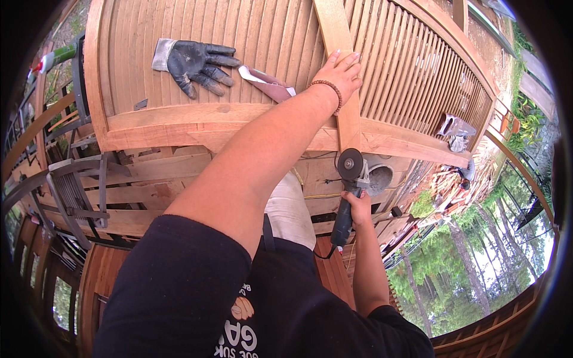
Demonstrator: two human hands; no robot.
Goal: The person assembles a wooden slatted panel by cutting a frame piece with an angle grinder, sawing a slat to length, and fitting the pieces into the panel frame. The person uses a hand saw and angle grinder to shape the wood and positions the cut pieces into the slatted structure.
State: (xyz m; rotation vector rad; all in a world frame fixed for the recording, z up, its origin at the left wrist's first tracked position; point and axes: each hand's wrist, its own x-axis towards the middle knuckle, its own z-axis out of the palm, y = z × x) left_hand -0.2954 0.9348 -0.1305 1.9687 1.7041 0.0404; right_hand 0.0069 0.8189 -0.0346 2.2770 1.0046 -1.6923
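My left hand point(341, 73) lies flat, fingers together, on the middle upright of a slatted wooden panel point(179, 119); a bead bracelet circles that wrist. My right hand point(359, 207) grips the dark body of an angle grinder point(349, 191), whose round disc hangs just below the panel's near rail, apart from the wood. A folded sheet of sandpaper point(267, 84) lies on the slats just left of my left wrist. Further left on the slats rests a dark work glove point(197, 62).
A crumpled grey glove point(455, 130) lies on the panel's right part. Stacked wooden planks point(143, 191) and a dark metal frame point(74, 191) sit below the panel at left. A railing and trees point(471, 262) lie to the right.
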